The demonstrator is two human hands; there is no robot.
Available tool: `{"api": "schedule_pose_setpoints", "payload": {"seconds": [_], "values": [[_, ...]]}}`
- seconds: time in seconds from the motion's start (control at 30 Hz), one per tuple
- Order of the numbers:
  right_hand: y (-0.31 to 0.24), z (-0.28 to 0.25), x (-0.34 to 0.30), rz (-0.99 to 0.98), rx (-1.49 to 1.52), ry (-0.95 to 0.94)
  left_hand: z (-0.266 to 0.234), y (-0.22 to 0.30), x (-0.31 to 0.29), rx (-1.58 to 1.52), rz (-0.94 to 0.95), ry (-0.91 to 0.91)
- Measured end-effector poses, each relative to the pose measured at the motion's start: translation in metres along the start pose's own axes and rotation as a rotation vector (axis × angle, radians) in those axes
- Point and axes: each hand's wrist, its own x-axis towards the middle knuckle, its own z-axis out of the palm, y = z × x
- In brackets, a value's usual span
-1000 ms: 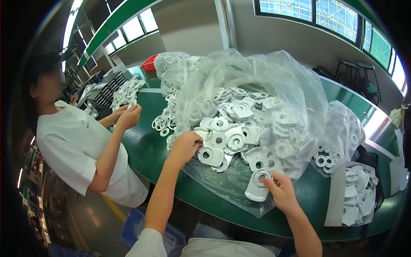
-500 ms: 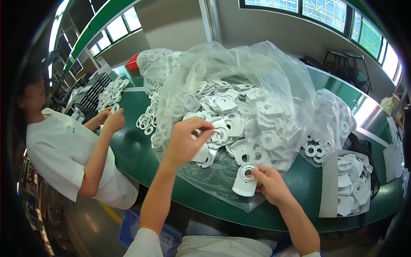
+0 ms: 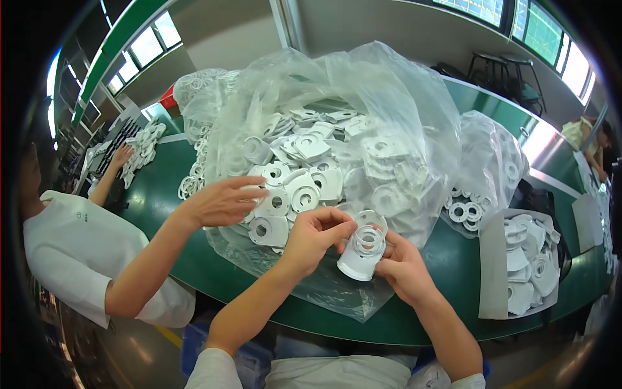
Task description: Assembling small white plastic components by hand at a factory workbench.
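Note:
My right hand [image 3: 405,266] grips a white plastic plate [image 3: 357,264] with a rounded, ringed opening at its upper end, held tilted above the near edge of the clear sheet. My left hand [image 3: 317,236] is closed in a pinch at the plate's upper left, on what looks like a thin white ring [image 3: 382,222] against the opening. Blur hides exactly how the ring and the plate touch. Just beyond my hands lies a heap of similar white plates [image 3: 304,191] in a large clear plastic bag [image 3: 259,97].
At left a co-worker's hand [image 3: 230,201], fingers spread, reaches over the heap's near left side. White rings [image 3: 190,185] lie by the bag. A carton [image 3: 492,272] of white plates and a bag of rings [image 3: 495,162] stand at right on the green table [image 3: 414,324].
My left hand has come from over the heap to the plate in my right hand. The co-worker's one hand has moved to the heap, the other to parts farther back. The view has shifted slightly.

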Motion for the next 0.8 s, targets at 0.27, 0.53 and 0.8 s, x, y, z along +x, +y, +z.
{"api": "schedule_pose_setpoints", "payload": {"seconds": [0.27, 0.53, 0.8], "values": [[-0.001, -0.002, 0.001, -0.059, -0.007, 0.066, 0.009, -0.009, -0.003, 0.099, 0.084, 0.022], [-0.005, 0.002, -0.001, -0.102, -0.048, 0.104, 0.013, -0.018, -0.006, 0.128, 0.158, 0.076], [-0.002, -0.001, -0.002, -0.133, -0.063, 0.121, 0.019, -0.017, -0.009, 0.251, 0.232, 0.088]]}}
